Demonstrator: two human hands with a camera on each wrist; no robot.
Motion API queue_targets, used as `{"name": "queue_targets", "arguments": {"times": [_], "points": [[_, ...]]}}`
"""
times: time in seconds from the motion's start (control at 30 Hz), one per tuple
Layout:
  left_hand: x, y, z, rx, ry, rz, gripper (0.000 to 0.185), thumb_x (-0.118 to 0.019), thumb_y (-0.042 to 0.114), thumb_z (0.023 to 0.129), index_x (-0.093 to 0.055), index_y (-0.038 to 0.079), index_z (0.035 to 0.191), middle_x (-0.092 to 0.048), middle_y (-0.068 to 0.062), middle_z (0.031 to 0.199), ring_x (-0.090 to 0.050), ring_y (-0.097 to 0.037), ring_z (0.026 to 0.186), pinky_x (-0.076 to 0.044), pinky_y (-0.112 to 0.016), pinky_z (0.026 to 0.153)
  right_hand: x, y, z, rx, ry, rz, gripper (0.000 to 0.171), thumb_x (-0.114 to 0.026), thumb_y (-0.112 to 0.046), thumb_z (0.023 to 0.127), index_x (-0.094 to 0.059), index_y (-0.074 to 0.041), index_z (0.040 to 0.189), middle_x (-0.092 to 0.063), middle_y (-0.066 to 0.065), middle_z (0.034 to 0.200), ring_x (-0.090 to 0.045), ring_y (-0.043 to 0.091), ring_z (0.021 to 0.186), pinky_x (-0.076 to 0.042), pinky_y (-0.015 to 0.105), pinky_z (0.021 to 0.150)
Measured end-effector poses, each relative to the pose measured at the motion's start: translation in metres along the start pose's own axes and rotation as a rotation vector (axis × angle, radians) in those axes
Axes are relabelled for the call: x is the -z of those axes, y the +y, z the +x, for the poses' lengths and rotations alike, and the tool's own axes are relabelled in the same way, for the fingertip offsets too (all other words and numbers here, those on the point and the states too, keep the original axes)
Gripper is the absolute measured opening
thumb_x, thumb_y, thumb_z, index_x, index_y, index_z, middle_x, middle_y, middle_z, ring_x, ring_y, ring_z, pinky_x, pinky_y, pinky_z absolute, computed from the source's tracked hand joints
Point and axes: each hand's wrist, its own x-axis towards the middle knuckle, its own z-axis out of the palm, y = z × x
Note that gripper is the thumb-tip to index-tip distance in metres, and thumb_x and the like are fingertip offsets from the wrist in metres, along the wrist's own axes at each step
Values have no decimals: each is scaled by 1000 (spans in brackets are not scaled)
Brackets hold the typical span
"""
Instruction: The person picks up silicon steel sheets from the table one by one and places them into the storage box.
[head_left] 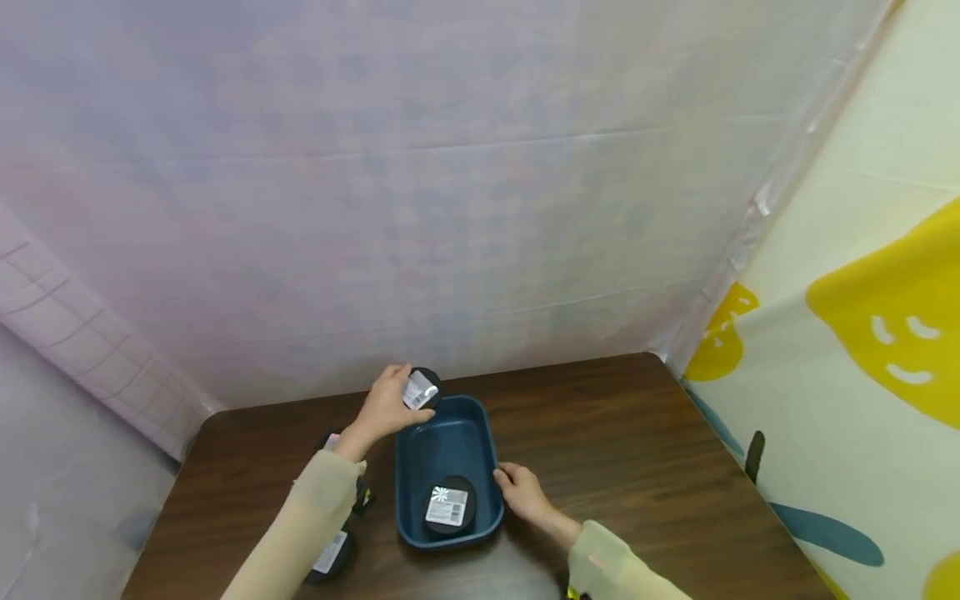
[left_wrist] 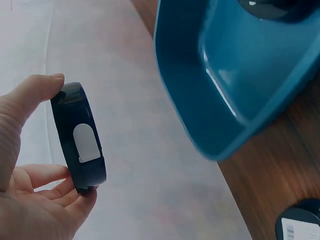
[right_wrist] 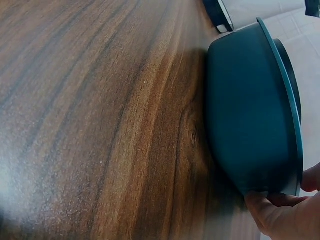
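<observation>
My left hand [head_left: 386, 406] grips a flat round black disc-shaped item [head_left: 421, 389] with a white label, above the far left corner of the blue tray [head_left: 401, 492]. In the left wrist view the disc [left_wrist: 78, 137] is seen edge-on between thumb and fingers, with a white patch on its side. My right hand [head_left: 525, 492] pinches the tray's right rim; the right wrist view shows its fingers [right_wrist: 262, 207] at the tray's wall [right_wrist: 250, 110]. A similar labelled black disc [head_left: 450, 506] lies inside the tray, at its near end.
The tray stands on a dark wooden table [head_left: 645, 450]. Left of it, partly behind the left sleeve, lie another labelled black disc [head_left: 331, 557] and a small black-and-yellow item [head_left: 363, 497]. A yellow item [head_left: 573, 592] peeks out by the right sleeve. A fabric-covered wall [head_left: 450, 250] rises behind.
</observation>
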Motion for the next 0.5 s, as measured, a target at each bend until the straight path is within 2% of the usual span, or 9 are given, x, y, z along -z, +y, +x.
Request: {"name": "queue_targets", "arguments": {"times": [0.27,0.43,0.5], "points": [[-17,11,8,-25,-70,13,91,-82,27,68,-37,-12,136,-43,-29,133,-49,-40,111,-46,-49,90,-7,-2,3,-29,-4,-37,22,-54,-5,93,-65,12,103,-67,22,97,-63,34,92,-53,43,79],[-27,16,11,-39,-127,60,91,-83,29,67,-38,-13,135,-45,-27,130,-51,-37,109,-47,-47,90,-10,1,4,-15,9,-58,22,-54,-6,92,-65,11,102,-67,22,96,-63,34,90,-53,42,78],[-32,18,12,-45,-152,71,91,-82,31,68,-39,-13,135,-45,-27,129,-54,-34,103,-49,-46,86,-10,1,4,-24,13,-55,23,-54,-6,93,-65,11,102,-67,22,96,-63,33,90,-53,41,78]]}}
